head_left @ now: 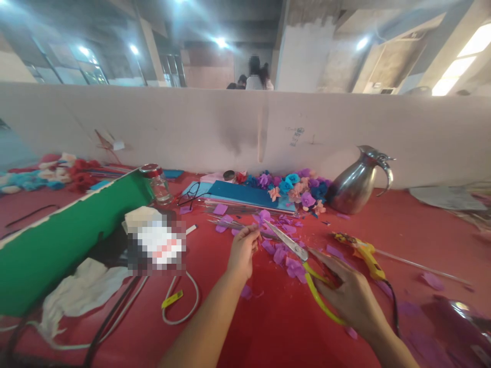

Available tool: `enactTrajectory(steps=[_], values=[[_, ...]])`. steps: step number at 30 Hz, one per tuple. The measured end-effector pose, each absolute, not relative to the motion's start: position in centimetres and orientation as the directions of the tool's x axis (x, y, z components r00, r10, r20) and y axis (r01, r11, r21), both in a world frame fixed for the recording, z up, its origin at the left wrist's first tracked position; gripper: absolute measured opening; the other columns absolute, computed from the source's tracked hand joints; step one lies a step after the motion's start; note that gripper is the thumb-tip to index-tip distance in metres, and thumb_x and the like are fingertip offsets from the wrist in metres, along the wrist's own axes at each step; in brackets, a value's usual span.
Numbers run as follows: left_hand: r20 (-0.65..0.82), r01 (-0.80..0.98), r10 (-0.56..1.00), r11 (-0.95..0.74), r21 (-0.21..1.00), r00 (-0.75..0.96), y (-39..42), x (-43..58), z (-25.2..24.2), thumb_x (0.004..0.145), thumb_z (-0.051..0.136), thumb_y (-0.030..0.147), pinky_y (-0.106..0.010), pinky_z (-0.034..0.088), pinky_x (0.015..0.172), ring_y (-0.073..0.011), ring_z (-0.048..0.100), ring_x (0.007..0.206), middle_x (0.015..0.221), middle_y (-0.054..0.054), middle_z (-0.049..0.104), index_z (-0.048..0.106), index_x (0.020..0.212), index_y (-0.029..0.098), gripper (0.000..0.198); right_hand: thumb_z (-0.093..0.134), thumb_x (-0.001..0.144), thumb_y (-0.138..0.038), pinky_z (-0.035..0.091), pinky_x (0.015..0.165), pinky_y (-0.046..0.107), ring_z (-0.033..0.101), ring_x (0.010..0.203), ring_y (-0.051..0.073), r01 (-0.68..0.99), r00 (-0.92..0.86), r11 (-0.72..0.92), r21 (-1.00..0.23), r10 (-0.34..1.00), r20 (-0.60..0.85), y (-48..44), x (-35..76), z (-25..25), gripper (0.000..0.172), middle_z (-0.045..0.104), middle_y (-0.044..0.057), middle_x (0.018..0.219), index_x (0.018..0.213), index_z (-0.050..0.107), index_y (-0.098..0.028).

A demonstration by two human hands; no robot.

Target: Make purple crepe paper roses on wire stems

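My left hand (244,248) is closed in a pinch above the red tabletop, with a small purple paper piece (263,217) at its fingertips. In my right hand (347,291) is a pair of scissors (289,240) with yellow handles, my fingers through the loops. The blades point up and left, their tips close to the purple piece, and look closed or nearly so. Cut purple paper petals (295,268) are scattered on the table under and around both hands. Thin wire stems lie just beyond my left hand, partly covered by petals.
A yellow glue gun (362,253) with a glue stick lies at right, before a metal jug (355,181). Paper flowers (293,186) and blue sheets (241,194) lie at the back. Left are a glass jar (158,186), a green panel (76,237) and white cable loops (197,301).
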State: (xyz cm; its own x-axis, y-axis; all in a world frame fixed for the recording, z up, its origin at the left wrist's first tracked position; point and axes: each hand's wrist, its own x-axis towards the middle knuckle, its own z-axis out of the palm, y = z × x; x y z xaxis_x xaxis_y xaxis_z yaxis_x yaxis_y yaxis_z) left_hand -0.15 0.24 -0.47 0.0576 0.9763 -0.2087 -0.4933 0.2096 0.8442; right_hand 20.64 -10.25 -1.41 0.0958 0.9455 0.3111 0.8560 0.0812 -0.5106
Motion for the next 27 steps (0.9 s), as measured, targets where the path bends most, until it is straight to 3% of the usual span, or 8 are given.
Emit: enactTrajectory(steps=[7,12,15,17,19,21,24,27], values=[[-0.107,-0.544,0.993,0.059,0.837,-0.056,0.6,-0.5,-0.7,0.064,0.070,0.022,-0.017,0.027,0.049,-0.0037,0.036,0.048,0.059,0.003,0.056,0.063,0.074,0.015,0.014,0.056,0.075,-0.031,0.054,0.079,0.031,0.067,0.093,0.022,0.901,0.001,0.092,-0.424,0.977,0.215,-10.2,22.4,-3.5,0.042,0.070,0.004,0.108,0.116,0.064,-0.030],[0.007,-0.592,1.000,-0.007,0.806,-0.003,0.3,-0.2,-0.3,0.064,0.075,0.027,-0.022,0.042,0.071,-0.0091,0.055,0.066,0.065,0.001,0.063,0.065,0.073,0.017,0.016,0.054,0.077,-0.030,0.054,0.079,0.035,0.065,0.099,0.025,0.926,-0.041,0.113,-0.360,0.979,0.201,-9.0,24.0,-4.3,0.040,0.067,0.008,0.114,0.115,0.065,-0.028],[-0.007,-0.601,1.000,0.018,0.799,0.021,0.0,0.1,-0.2,0.062,0.077,0.027,-0.025,0.043,0.076,-0.0111,0.059,0.070,0.067,0.001,0.065,0.065,0.072,0.018,0.018,0.058,0.073,-0.027,0.048,0.089,0.042,0.063,0.100,0.027,0.905,-0.032,0.131,-0.405,0.969,0.243,-8.2,23.7,-2.7,0.036,0.068,0.010,0.106,0.107,0.069,-0.026],[-0.017,-0.593,1.000,0.028,0.805,0.024,-0.1,0.3,-0.2,0.060,0.079,0.027,-0.025,0.043,0.076,-0.0111,0.059,0.070,0.068,0.002,0.065,0.066,0.074,0.019,0.020,0.058,0.074,-0.029,0.046,0.090,0.045,0.061,0.101,0.028,0.837,0.019,0.138,-0.530,0.960,0.280,-7.6,22.0,-0.8,0.031,0.067,0.009,0.102,0.103,0.071,-0.026],[0.006,-0.579,1.000,0.013,0.815,0.030,-0.2,0.4,-0.2,0.060,0.079,0.026,-0.025,0.043,0.077,-0.0105,0.059,0.070,0.071,0.002,0.065,0.067,0.075,0.019,0.020,0.059,0.077,-0.035,0.049,0.085,0.040,0.062,0.098,0.025,0.598,0.068,0.143,-0.788,0.971,0.228,-6.7,19.4,1.1,0.032,0.067,0.008,0.102,0.106,0.067,-0.026],[0.044,-0.562,0.998,-0.007,0.827,0.053,-0.3,0.5,-0.2,0.061,0.078,0.026,-0.025,0.043,0.078,-0.0113,0.059,0.074,0.075,0.001,0.066,0.068,0.076,0.020,0.020,0.060,0.078,-0.039,0.051,0.076,0.034,0.065,0.088,0.021,0.157,0.053,0.058,-0.986,0.996,0.067,-5.6,16.6,2.5,0.032,0.069,0.006,0.095,0.107,0.063,-0.025],[0.086,-0.508,0.992,-0.027,0.861,0.094,-0.3,0.5,-0.4,0.065,0.075,0.025,-0.026,0.043,0.080,-0.0138,0.059,0.081,0.082,-0.001,0.068,0.069,0.081,0.020,0.018,0.070,0.070,-0.037,0.050,0.072,0.026,0.065,0.075,0.015,-0.371,-0.047,-0.085,-0.925,0.996,-0.072,-3.9,13.6,2.8,0.024,0.068,0.002,0.081,0.086,0.064,-0.021],[0.112,-0.445,0.988,-0.055,0.894,0.102,-0.1,0.5,-0.9,0.070,0.071,0.027,-0.026,0.043,0.076,-0.0137,0.058,0.077,0.079,0.000,0.067,0.068,0.079,0.019,0.012,0.075,0.065,-0.033,0.048,0.069,0.022,0.063,0.067,0.011,-0.552,-0.053,-0.098,-0.828,0.995,-0.082,-3.0,12.8,1.7,0.022,0.067,0.001,0.071,0.073,0.062,-0.017]])
